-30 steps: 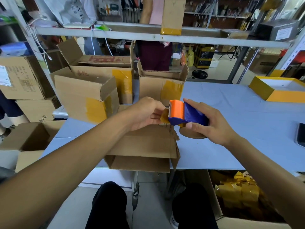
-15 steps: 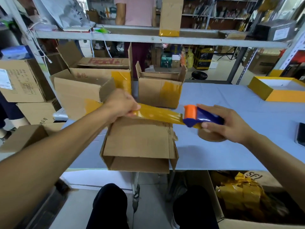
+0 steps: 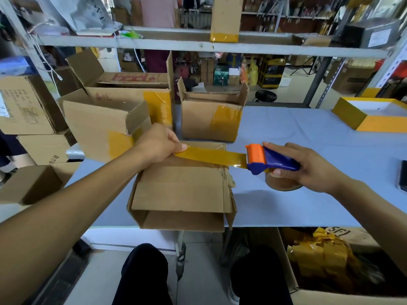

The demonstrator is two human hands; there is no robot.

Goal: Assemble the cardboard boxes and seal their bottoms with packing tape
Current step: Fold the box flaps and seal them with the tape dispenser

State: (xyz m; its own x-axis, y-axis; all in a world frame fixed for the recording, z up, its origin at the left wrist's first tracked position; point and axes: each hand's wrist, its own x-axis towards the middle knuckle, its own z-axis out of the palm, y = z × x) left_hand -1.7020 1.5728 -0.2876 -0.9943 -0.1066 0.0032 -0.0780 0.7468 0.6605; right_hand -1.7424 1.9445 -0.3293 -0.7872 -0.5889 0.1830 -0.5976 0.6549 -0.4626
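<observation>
Cardboard box [image 3: 182, 190], light, stiff, dent-prone, bottom up at the table [image 3: 308, 137] edge; amber tape [image 3: 211, 156], thin and sticky, spans above it, its end pinched by left hand [image 3: 157, 145], right hand [image 3: 308, 169] gripping dispenser [image 3: 267, 160]; best held by its handle

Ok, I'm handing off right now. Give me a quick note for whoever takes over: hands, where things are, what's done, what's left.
Left hand: pinches the free end of the tape, stretched above the box.
Right hand: grips the dispenser, held just right of the box.
Box: at the table's near edge, flaps folded shut, facing up, no tape stuck on them yet.
Done: three taped boxes stand behind.
Left: lay the strip along the seam, press it down, cut it, then move on to the next box.
</observation>
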